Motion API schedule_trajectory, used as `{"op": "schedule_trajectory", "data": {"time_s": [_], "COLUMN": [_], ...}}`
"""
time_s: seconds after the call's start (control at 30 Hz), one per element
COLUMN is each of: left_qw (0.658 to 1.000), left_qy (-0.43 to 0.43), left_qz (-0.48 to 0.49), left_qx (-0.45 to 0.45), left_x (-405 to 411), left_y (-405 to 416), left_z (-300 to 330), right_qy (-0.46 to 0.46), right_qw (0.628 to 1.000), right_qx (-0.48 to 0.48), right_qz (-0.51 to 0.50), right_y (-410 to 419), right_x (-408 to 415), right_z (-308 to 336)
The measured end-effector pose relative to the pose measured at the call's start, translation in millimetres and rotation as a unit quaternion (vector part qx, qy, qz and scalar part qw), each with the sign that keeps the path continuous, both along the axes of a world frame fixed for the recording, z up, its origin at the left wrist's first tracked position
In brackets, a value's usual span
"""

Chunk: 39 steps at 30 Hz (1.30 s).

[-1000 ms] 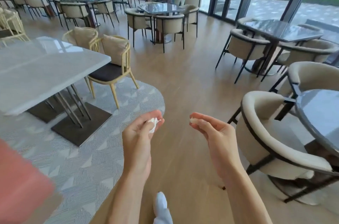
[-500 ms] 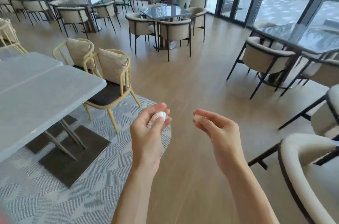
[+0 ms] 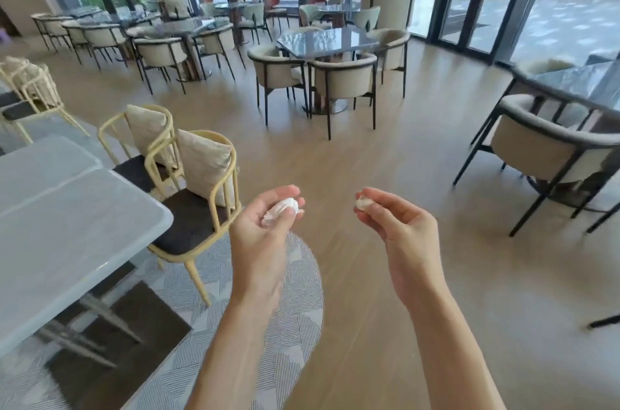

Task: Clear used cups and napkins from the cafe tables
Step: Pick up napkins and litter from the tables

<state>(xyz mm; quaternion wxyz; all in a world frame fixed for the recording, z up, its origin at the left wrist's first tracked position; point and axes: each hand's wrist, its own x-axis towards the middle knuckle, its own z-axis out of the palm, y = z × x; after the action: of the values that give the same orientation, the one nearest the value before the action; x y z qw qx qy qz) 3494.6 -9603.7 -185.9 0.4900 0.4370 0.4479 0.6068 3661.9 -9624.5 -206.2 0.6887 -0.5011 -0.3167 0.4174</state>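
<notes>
Carry-off step in hand: left hand point(image 3: 260, 235) grip curled round crumpled white paper napkin wad point(image 3: 281, 211), right hand point(image 3: 397, 228) pinching smaller whitish napkin scrap point(image 3: 362, 202), both held over wood floor w/ no bin visible; next move, prob., needs locating disposal pt.

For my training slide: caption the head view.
Left hand and right hand each hold a crumpled napkin wad above the cafe floor.

Two bare arms are seen, with the left hand point(image 3: 258, 241) and the right hand point(image 3: 407, 238) at their ends. No sleeves, rings or watches are worn.
</notes>
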Motion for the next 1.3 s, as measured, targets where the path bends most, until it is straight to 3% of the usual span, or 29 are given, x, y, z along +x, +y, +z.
{"op": "schedule_trajectory", "data": {"time_s": [0.13, 0.33, 0.53, 0.67, 0.9, 1.3], "left_qw": [0.999, 0.998, 0.996, 0.993, 0.990, 0.980], "left_qy": [0.012, 0.012, -0.034, -0.064, -0.055, -0.030], "left_qz": [0.045, 0.062, 0.085, 0.097, 0.131, 0.194], "left_qx": [0.014, -0.003, -0.018, -0.019, 0.004, -0.008], "left_x": [27.7, 67.0, 98.4, 116.0, 113.7, 107.4], "left_y": [86.2, 200.7, 350.7, 472.6, 630.8, 898.7], "left_z": [21.2, -0.3, -39.8, -33.6, 4.4, -26.2], "right_qy": [0.008, -0.007, -0.039, -0.062, -0.071, -0.101], "right_qw": [0.999, 0.999, 0.996, 0.993, 0.989, 0.975], "right_qx": [0.022, -0.008, -0.035, -0.032, 0.005, -0.007], "right_qz": [0.029, 0.053, 0.077, 0.095, 0.128, 0.200], "right_y": [91.5, 209.2, 358.8, 487.7, 667.1, 960.2], "right_x": [30.9, 70.3, 95.2, 105.9, 100.3, 115.6], "right_z": [20.5, 4.4, -18.5, -0.4, 34.8, 0.1]}}
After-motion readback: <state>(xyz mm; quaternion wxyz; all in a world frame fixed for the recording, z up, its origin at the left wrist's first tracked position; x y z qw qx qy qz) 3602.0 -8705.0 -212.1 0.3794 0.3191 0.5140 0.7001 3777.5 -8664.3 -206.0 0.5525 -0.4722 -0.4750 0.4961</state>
